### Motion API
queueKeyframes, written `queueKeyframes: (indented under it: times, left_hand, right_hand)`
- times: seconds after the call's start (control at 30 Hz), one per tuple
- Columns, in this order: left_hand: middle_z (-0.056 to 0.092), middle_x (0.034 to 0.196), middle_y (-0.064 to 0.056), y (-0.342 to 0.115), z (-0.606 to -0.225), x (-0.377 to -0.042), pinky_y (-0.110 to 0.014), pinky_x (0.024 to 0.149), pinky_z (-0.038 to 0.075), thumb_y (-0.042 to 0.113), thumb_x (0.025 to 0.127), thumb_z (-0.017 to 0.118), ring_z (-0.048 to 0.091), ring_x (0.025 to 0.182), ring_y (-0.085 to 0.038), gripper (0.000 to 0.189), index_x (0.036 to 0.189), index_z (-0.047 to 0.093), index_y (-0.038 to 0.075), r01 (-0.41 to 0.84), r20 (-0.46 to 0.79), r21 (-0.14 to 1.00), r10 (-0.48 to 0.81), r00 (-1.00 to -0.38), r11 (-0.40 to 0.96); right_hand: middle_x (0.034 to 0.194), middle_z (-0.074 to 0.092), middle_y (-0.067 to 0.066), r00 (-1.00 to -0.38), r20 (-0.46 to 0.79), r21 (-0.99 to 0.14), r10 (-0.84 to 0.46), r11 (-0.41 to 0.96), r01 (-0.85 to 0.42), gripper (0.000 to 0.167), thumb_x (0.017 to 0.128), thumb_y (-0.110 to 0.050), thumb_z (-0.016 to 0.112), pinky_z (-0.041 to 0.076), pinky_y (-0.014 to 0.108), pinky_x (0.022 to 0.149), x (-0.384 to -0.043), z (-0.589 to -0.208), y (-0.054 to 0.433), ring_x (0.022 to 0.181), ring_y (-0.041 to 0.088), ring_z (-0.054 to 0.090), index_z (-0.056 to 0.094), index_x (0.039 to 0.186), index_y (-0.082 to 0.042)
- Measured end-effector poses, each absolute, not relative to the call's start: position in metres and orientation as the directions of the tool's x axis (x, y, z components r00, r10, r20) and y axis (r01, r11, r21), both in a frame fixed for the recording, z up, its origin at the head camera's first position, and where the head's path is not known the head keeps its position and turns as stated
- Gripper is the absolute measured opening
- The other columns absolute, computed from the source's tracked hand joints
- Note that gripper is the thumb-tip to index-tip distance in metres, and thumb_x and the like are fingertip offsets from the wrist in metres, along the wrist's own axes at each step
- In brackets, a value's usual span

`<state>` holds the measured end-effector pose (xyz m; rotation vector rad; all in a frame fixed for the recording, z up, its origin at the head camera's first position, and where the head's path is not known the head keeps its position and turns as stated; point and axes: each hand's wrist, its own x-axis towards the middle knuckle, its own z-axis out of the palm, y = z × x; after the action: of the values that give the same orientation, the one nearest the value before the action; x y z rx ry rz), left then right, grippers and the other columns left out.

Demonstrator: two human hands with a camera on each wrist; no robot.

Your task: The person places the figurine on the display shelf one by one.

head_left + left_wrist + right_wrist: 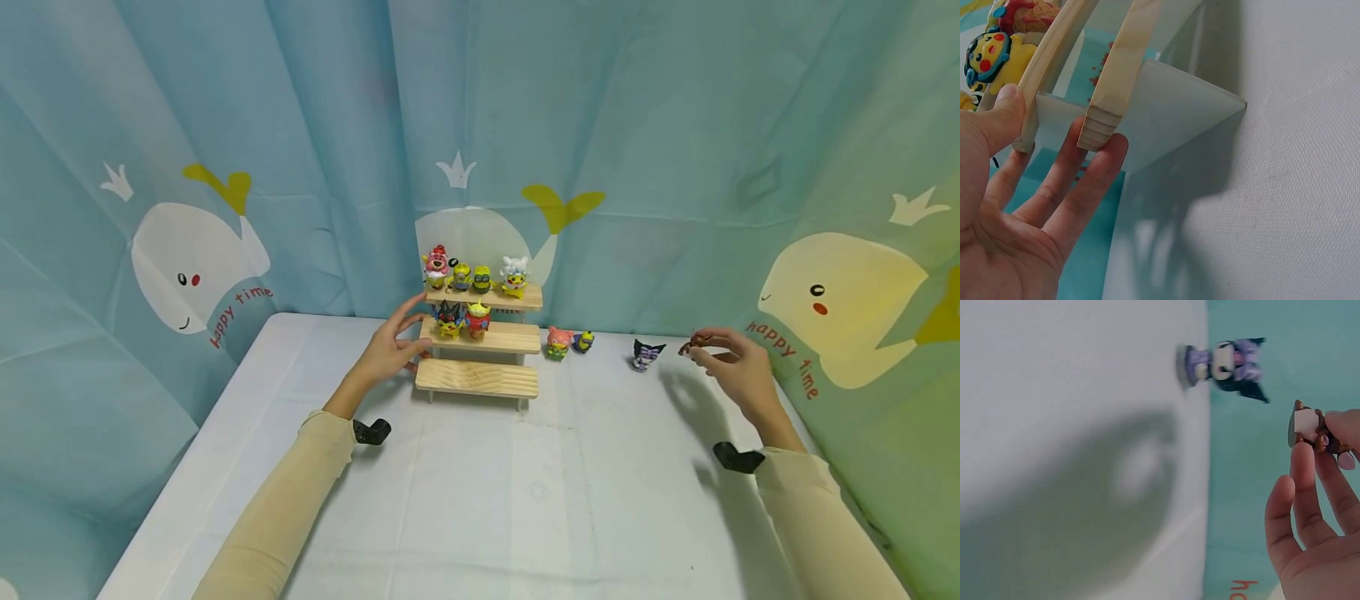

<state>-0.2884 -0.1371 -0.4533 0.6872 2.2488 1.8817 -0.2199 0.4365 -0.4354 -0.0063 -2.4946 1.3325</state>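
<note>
At its left end, a tiered wooden display shelf is held by my left hand. In the left wrist view the thumb lies against one board, and fingertips touch the end of another board. My right hand pinches a small brown figurine between thumb and fingers, raised off the table at the far right. Just left of it stands a black-and-purple figurine. Several figurines line the top tier, among them a pink bear; a Pikachu in a dark hood and a red-clad figurine occupy the middle tier.
Right of the shelf, a pink figurine and a small minion stand on the white table. A blue-green curtain printed with whales hangs behind and along both sides.
</note>
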Motion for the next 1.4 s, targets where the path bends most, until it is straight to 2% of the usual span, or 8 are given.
queueKeyframes:
  times: [0.13, 0.43, 0.73, 0.97, 1.2, 1.4]
  left_hand:
    - [0.027, 0.163, -0.030, -0.135, -0.438, -0.279, -0.073, 0.072, 0.054, 0.008, 0.103, 0.064, 0.072, 0.087, -0.048, 0.078, 0.165, 0.022, 0.026, 0.239, 0.171, 0.965, 0.433, -0.885, 0.106]
    - [0.026, 0.163, -0.029, -0.136, -0.439, -0.279, -0.073, 0.073, 0.054, 0.009, 0.103, 0.063, 0.072, 0.087, -0.048, 0.077, 0.165, 0.022, 0.028, 0.232, 0.164, 0.967, 0.436, -0.885, 0.106]
    - [0.026, 0.164, -0.029, -0.136, -0.437, -0.278, -0.074, 0.073, 0.054, 0.009, 0.103, 0.064, 0.071, 0.092, -0.049, 0.077, 0.165, 0.022, 0.028, 0.230, 0.164, 0.968, 0.437, -0.885, 0.101]
    - [0.026, 0.163, -0.030, -0.136, -0.436, -0.277, -0.074, 0.073, 0.054, 0.008, 0.103, 0.064, 0.071, 0.090, -0.049, 0.078, 0.166, 0.022, 0.025, 0.229, 0.161, 0.967, 0.436, -0.885, 0.108]
    - [0.025, 0.165, -0.027, -0.138, -0.458, -0.291, -0.073, 0.071, 0.055, 0.010, 0.102, 0.065, 0.071, 0.089, -0.049, 0.080, 0.165, 0.020, 0.032, 0.228, 0.158, 0.967, 0.427, -0.890, 0.118]
    - [0.027, 0.165, -0.024, -0.138, -0.464, -0.295, -0.068, 0.068, 0.058, 0.014, 0.103, 0.065, 0.073, 0.092, -0.044, 0.079, 0.164, 0.021, 0.039, 0.256, 0.183, 0.958, 0.418, -0.890, 0.126]
  right_hand:
    - [0.106, 0.071, -0.014, -0.938, 0.294, -0.851, 0.184, 0.496, -0.170, 0.038, 0.096, -0.008, 0.074, 0.058, 0.016, 0.065, -0.217, -0.427, 0.435, 0.085, -0.003, 0.069, 0.063, 0.129, 0.006]
    - [0.102, 0.074, -0.008, -0.922, 0.341, -0.883, 0.182, 0.397, -0.249, 0.038, 0.094, 0.003, 0.072, 0.057, 0.016, 0.062, -0.204, -0.405, 0.424, 0.076, 0.003, 0.071, 0.059, 0.128, 0.013]
    - [0.108, 0.073, -0.011, -0.924, 0.341, -0.877, 0.175, 0.414, -0.245, 0.040, 0.095, -0.001, 0.073, 0.058, 0.015, 0.066, -0.204, -0.401, 0.417, 0.083, 0.002, 0.071, 0.060, 0.131, 0.009]
    - [0.106, 0.072, -0.006, -0.916, 0.378, -0.864, 0.136, 0.408, -0.296, 0.037, 0.094, 0.003, 0.072, 0.058, 0.016, 0.064, -0.205, -0.389, 0.396, 0.083, 0.003, 0.071, 0.060, 0.128, 0.013]
    - [0.107, 0.071, 0.001, -0.908, 0.415, -0.820, 0.056, 0.455, -0.347, 0.033, 0.094, 0.002, 0.072, 0.056, 0.017, 0.064, -0.201, -0.366, 0.359, 0.082, 0.007, 0.070, 0.062, 0.124, 0.012]
    - [0.114, 0.070, 0.010, -0.902, 0.431, -0.792, -0.015, 0.473, -0.386, 0.033, 0.095, 0.000, 0.073, 0.056, 0.015, 0.071, -0.205, -0.356, 0.333, 0.088, 0.012, 0.069, 0.064, 0.125, 0.010]
